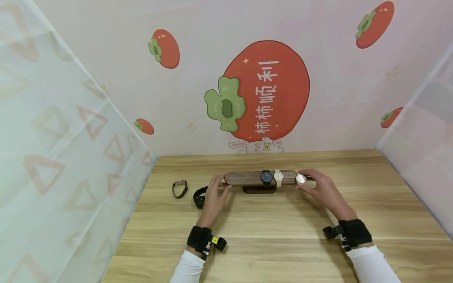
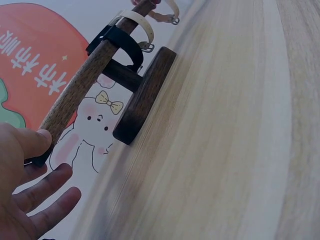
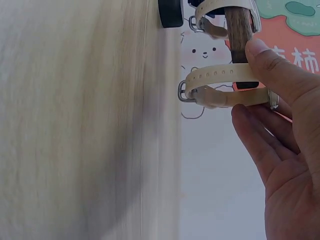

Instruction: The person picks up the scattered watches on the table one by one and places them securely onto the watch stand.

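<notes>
A dark wooden watch stand (image 1: 244, 179) has a long rounded bar raised on a short base. The left hand (image 1: 214, 198) pinches the bar's left end, thumb on top, lower fingers spread in the left wrist view. At the opposite end, the right hand (image 1: 325, 193) holds a cream-strapped watch (image 3: 215, 75) between thumb and fingers. Its buckled strap loops about the bar's tip, and its pale round dial (image 1: 300, 179) faces up in the head view. Further in on the bar sit a black watch (image 1: 266, 177) and, beside it, another cream watch (image 1: 278, 176).
Left of the stand, a black watch with a thick strap (image 1: 199, 198) lies by the left hand, partly hidden by it. A thin dark-strapped watch (image 1: 180, 189) lies farther left on the wooden table (image 1: 269, 247). A printed backdrop (image 1: 332, 98) rises behind the table.
</notes>
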`<state>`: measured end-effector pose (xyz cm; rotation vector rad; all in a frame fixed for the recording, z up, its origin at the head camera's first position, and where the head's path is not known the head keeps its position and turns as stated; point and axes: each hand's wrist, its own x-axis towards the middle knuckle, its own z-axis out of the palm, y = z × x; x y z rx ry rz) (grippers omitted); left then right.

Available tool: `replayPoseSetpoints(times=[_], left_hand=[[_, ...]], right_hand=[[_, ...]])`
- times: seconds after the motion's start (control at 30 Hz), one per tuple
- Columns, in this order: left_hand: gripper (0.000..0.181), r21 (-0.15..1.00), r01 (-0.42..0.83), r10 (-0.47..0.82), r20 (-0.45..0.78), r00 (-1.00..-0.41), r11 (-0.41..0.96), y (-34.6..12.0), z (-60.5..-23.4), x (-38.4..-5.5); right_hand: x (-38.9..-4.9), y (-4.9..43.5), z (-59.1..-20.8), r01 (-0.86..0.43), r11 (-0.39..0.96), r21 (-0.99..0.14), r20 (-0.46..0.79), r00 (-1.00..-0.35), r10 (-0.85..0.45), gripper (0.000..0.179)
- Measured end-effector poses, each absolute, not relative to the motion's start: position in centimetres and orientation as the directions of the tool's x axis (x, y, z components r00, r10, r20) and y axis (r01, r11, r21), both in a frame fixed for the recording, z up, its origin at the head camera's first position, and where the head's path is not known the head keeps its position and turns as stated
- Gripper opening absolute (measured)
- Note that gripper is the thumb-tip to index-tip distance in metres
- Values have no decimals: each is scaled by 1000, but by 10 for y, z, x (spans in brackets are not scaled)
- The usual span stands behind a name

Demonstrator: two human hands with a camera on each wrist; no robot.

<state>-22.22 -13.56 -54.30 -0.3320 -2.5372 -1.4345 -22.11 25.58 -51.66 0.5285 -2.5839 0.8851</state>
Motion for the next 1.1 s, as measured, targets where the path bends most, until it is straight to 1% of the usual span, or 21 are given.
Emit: replayPoseSetpoints(times=[0.6,0.83,1.1], left_hand=[[53,813,293,94,286,-954,503,-136,-544,-224],[51,810,326,100,319,-942,488,-136,-543,-226],[53,816,313,99,304,-948,485,-136,-544,-225]], right_hand=[[-225,247,-516,-461,729,-506,460,-859,-224,57],[-228,243,-516,-464,725,-508,470,-855,-218,57],[-230,242,-517,-467,728,-502,471,-853,-223,61]])
